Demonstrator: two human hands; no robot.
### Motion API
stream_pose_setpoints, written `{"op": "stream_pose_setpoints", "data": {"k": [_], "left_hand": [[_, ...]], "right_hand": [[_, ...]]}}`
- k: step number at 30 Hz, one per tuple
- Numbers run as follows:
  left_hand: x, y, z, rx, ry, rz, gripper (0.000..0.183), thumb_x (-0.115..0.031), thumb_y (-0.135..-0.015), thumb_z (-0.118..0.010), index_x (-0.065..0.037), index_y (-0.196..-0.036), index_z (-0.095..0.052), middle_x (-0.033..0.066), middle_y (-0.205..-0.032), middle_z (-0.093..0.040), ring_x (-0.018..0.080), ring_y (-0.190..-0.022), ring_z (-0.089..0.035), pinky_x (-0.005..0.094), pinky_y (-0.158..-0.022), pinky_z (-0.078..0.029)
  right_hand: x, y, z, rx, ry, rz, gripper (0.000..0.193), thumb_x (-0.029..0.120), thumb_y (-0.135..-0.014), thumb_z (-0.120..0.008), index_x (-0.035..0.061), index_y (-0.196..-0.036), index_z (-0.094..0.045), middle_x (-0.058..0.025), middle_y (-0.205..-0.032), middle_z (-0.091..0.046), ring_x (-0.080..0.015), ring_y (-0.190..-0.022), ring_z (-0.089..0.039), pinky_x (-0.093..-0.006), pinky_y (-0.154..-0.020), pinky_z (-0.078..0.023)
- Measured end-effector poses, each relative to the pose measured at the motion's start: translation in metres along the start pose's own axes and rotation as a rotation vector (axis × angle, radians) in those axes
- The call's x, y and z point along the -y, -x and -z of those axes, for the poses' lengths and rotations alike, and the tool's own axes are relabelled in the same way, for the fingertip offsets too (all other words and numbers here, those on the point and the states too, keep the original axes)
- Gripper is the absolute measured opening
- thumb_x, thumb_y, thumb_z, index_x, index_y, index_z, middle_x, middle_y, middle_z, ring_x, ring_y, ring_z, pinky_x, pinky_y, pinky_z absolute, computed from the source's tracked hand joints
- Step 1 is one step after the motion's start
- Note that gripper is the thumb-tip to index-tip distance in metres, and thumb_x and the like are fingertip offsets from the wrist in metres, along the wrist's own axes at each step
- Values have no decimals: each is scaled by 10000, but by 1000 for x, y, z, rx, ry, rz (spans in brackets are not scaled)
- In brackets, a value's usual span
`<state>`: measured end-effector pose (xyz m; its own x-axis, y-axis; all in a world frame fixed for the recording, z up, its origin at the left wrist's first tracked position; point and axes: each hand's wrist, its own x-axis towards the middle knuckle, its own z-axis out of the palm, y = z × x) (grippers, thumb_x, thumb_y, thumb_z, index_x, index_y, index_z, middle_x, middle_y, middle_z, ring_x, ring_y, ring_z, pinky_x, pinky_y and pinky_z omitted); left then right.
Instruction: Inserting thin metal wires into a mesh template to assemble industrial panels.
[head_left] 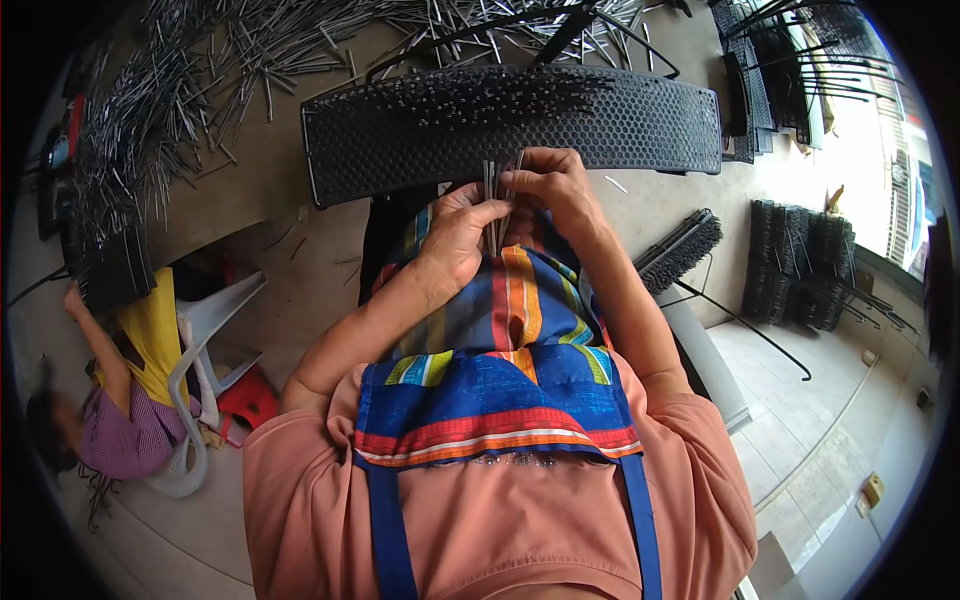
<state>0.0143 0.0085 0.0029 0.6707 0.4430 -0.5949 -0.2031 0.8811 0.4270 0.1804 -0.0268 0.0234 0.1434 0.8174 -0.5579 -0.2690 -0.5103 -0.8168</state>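
Note:
A long black perforated panel (620, 125) lies across in front of me, with thin metal pins standing in its holes along the upper part. My left hand (455, 235) grips a bundle of thin metal pins (492, 200) just below the panel's near edge. My right hand (555, 185) rests against the same bundle, its fingers pinching the tops of the pins. Both hands sit over my striped apron (520, 310).
Loose metal pins (230, 60) lie heaped on the floor beyond the panel. Stacks of finished black panels (810, 265) stand at the right and top right. At the left another person (130, 400) sits by a white plastic chair (205, 330).

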Motion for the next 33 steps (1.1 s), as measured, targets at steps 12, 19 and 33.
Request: {"op": "stream_pose_setpoints", "data": {"k": [12,19,33], "left_hand": [[10,-6,3,-164,-68,-77,151,-48,-927,-535,-33,-1053,-617,122,-940,-691,218,-801,-692,347,-686,-586],[8,1,-7,-188,-111,80,166,-22,-927,-509,-21,-1062,-606,141,-946,-685,243,-828,-683,360,-739,-570],[10,2,-1,-175,-82,-3,172,4,-894,-570,-51,-1045,-632,98,-924,-696,188,-793,-675,302,-715,-554]], "right_hand": [[-7,11,10,-347,-63,335,39,50,-843,-677,14,-839,-689,36,-682,-584,-33,-558,-448,-208,-494,-337],[6,-22,25,-566,263,936,108,-82,-781,-687,-38,-880,-687,-14,-811,-618,-48,-698,-527,-184,-621,-409],[8,-26,17,-593,542,912,116,-52,-751,-727,-17,-859,-705,-47,-768,-654,-80,-671,-578,-209,-587,-436]]}}
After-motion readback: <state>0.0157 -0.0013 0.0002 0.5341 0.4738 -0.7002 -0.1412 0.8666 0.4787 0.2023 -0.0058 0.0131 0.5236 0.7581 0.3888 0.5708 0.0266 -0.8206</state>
